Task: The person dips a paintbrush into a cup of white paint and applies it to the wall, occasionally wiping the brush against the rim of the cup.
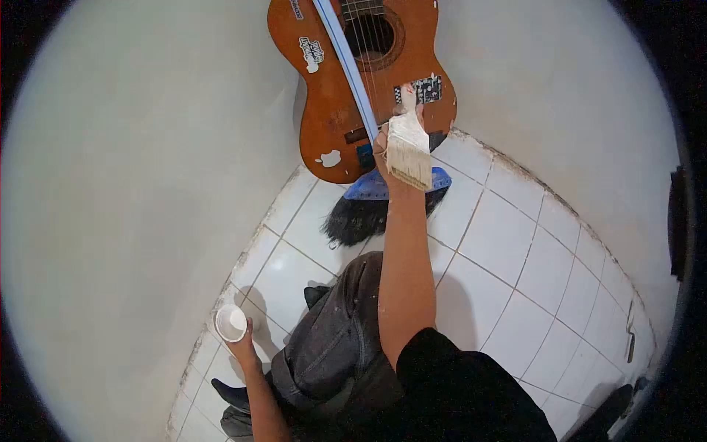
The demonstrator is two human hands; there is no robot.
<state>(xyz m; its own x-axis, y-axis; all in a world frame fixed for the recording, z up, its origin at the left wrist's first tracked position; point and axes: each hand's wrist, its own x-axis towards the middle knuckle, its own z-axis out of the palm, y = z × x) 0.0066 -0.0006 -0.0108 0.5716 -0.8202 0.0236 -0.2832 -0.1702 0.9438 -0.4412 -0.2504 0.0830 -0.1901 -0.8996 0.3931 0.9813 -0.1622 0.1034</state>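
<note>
My right hand (381, 149) is closed on a wide paintbrush (409, 151), held in front of the lower body of an orange-brown guitar (328, 121). The brush has pale bristles pointing down toward my forearm and a white-smeared handle pointing up. At the lower left, my left hand (241, 343) is wrapped round a small white cup (231, 323). White stuff shows inside the cup. Part of my right hand is hidden behind the brush.
A broom (361, 214) with a blue head and black bristles stands on the white tiled floor (504, 254), its pale blue handle crossing the guitar. Pale walls (184, 132) meet behind the guitar. A dark object (676, 221) is at the right edge.
</note>
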